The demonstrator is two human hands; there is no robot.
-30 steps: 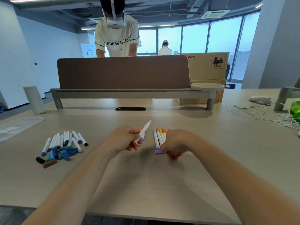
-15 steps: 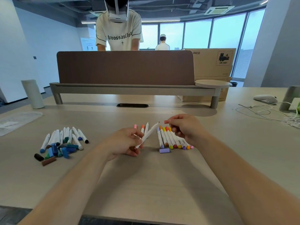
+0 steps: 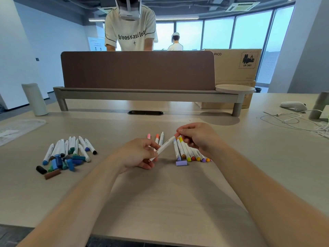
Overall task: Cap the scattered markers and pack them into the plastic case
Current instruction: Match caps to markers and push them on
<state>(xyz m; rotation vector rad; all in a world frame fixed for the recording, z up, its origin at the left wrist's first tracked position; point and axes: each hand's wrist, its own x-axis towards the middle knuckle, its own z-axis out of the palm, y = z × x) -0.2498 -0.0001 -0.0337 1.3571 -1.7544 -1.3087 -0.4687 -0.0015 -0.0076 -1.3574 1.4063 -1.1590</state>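
Note:
My left hand (image 3: pixel 138 154) grips a white marker (image 3: pixel 164 145) by its lower end, tilted up to the right. My right hand (image 3: pixel 199 136) pinches a pink-red cap (image 3: pixel 177 134) at the marker's upper tip. A row of capped warm-coloured markers (image 3: pixel 188 151) lies under my right hand, with a loose purple cap (image 3: pixel 181 163) at its near end. Three more markers (image 3: pixel 157 137) lie just beyond my left hand. At the left lies a pile of white markers (image 3: pixel 69 147) with blue, green, black and brown loose caps (image 3: pixel 58 165). The plastic case is a clear flat sheet-like thing (image 3: pixel 17 128) at the far left.
A brown desk divider (image 3: pixel 138 70) on a grey shelf crosses the table behind. A white cylinder (image 3: pixel 34 99) stands at the back left. White cables (image 3: pixel 292 120) and a white controller (image 3: pixel 292 106) lie at the right. A person stands behind the divider.
My right hand lifted off the row of markers, picked a cap from it and brought it to the tip of the marker in my left hand.

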